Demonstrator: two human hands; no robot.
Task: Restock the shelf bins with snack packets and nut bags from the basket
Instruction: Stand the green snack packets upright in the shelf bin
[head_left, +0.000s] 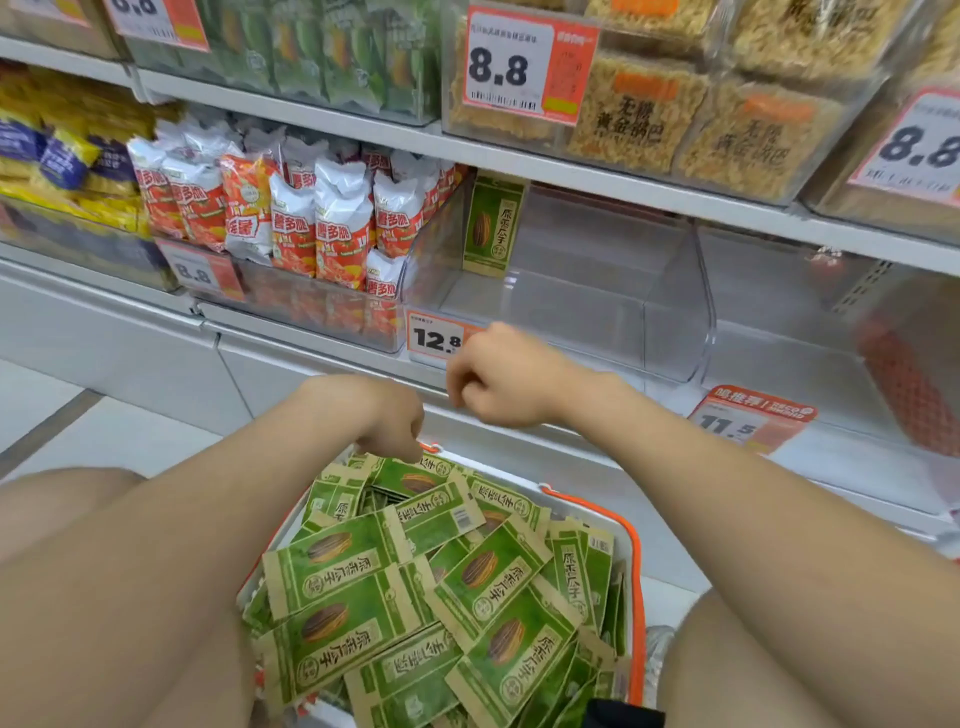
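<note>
- Store shelving (322, 122) fills the background, with clear bins in rows and price tags clipped to their fronts.
- Orange snack packets (291, 223): roughly a dozen stand upright in the left bin, which is well stocked.
- Left hand (387, 415): lowered to the far end of the basket (631, 540), fingertips at the top edge of a green nut bag. The palm hides the grip, so a pinch cannot be confirmed.
- Green nut bags (332, 566): at least fifteen faces show, heaped loosely and overlapping in one basket. Those beneath cannot be counted.
- Procedure: take one bag by its sealed top edge and lift it straight up so neighbouring bags do not drag out. Then turn the printed face outward.
- Standing bag (491, 223): one only, upright against the left wall of the middle bin (670, 312). Set each new bag just beside it, working rightward.
- Right hand (498, 382): hovers above the basket in front of the bin, fingers curled in, holding nothing. Use it to steady the row.
</note>
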